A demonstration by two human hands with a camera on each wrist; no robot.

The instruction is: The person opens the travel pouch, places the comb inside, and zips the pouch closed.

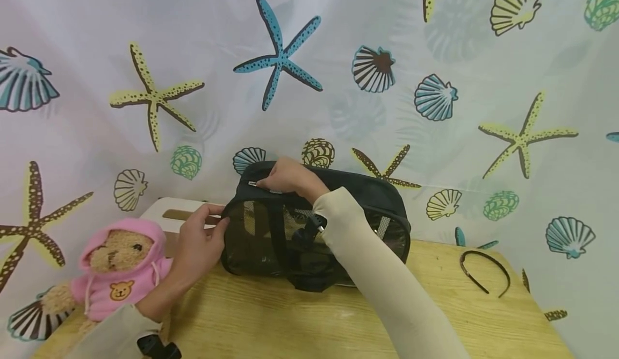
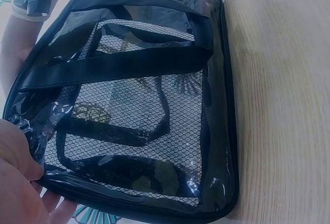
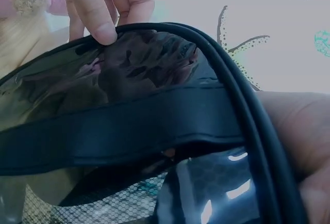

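A black bag (image 1: 309, 230) with see-through panels, mesh and dark straps stands on the wooden table. At its left edge my left hand (image 1: 200, 243) pinches the rim between thumb and fingers; the left wrist view shows this hand (image 2: 20, 180) at the lower left of the bag (image 2: 139, 100). My right hand (image 1: 290, 179) is on the bag's top, fingers curled, its fingertips pinching at the zipper beside a small silvery tag (image 1: 253, 184). In the right wrist view, the right hand (image 3: 301, 146) lies behind the black rim (image 3: 252, 115), which partly hides its fingers.
A teddy bear (image 1: 121, 273) in a pink hoodie sits at the left. Behind it is a white box (image 1: 186, 206) with a slot. A dark headband (image 1: 488, 259) lies at the table's right side. The patterned curtain (image 1: 300, 117) hangs behind the wooden table (image 1: 261, 321).
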